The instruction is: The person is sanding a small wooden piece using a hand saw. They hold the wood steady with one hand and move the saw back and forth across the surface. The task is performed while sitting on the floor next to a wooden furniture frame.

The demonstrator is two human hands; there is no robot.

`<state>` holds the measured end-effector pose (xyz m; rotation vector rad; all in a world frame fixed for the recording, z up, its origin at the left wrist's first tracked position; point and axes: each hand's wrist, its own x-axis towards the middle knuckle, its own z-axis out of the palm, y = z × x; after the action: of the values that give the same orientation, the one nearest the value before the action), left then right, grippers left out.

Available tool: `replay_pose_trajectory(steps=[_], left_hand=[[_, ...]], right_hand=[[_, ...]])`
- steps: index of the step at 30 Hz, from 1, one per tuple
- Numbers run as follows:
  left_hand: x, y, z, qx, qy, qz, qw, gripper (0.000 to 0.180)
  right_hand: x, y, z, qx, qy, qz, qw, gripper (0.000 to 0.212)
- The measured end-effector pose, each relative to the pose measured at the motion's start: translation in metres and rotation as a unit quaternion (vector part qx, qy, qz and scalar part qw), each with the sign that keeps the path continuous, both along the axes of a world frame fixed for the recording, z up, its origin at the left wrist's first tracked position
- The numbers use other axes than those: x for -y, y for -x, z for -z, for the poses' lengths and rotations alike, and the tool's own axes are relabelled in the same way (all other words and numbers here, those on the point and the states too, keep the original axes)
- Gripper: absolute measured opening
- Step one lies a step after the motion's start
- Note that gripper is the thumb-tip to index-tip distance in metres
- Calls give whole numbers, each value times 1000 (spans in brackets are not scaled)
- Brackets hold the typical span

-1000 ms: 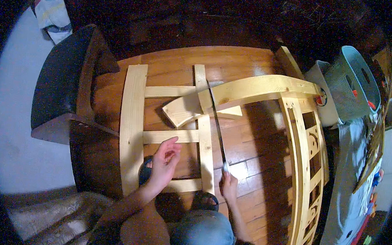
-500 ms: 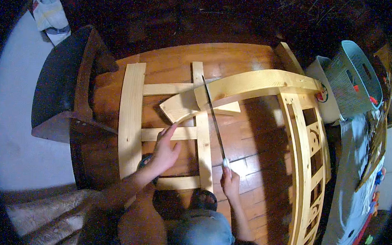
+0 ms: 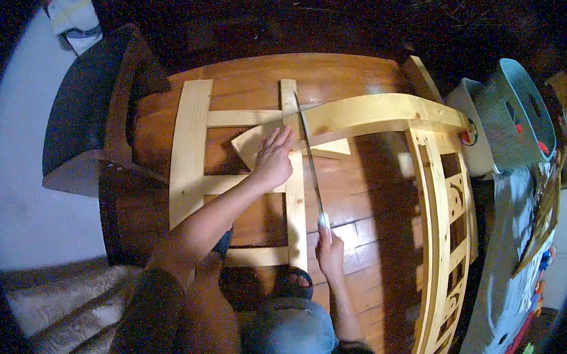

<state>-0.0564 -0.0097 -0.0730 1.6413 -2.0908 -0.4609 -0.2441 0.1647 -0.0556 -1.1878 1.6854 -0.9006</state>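
A saw (image 3: 312, 162) with a long, narrow blade lies across the curved wooden beam (image 3: 370, 111), close to its left end. My right hand (image 3: 331, 253) is closed round the saw's handle, nearer to me than the beam. With fingers stretched out, my left hand (image 3: 275, 160) lies flat on the beam's end, left of the blade. Beneath that end is a pale wooden ladder-like frame (image 3: 191, 134) on the floor. A small wooden offcut (image 3: 336, 145) shows just right of the blade. The blade hides the exact contact with the beam.
At its right end the beam meets a tall slatted wooden panel (image 3: 430, 249) with cut-out shapes. A dark seat (image 3: 85, 102) stands on the left. Beyond the panel are a light blue-green basket (image 3: 508, 118) and grey-blue cloth (image 3: 501, 252). My bent knee (image 3: 294, 334) is close below.
My left hand has moved up and right, from beside the beam's end onto its top. The saw and my right hand have shifted slightly upward.
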Motion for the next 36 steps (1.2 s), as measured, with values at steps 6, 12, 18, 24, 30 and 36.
replay_pose_trajectory(steps=[6,12,18,24,30,36], left_hand=[[-1,8,-27,23,-45,-8,999,59],[-7,-1,-25,36,-55,-12,998,65],[-14,4,-31,0,-39,-1,999,64],[-12,-1,-27,-3,-30,-20,999,63],[-9,2,-12,6,-33,-29,999,64],[-5,4,-18,16,-35,-14,999,63]], right_hand=[[119,-27,0,-86,-14,-32,996,52],[98,-41,-5,49,-9,8,999,41],[119,-37,-8,164,-52,0,985,42],[-17,1,12,98,-21,21,995,40],[12,-1,7,51,-40,-10,998,40],[95,-23,8,36,-24,-25,999,40]])
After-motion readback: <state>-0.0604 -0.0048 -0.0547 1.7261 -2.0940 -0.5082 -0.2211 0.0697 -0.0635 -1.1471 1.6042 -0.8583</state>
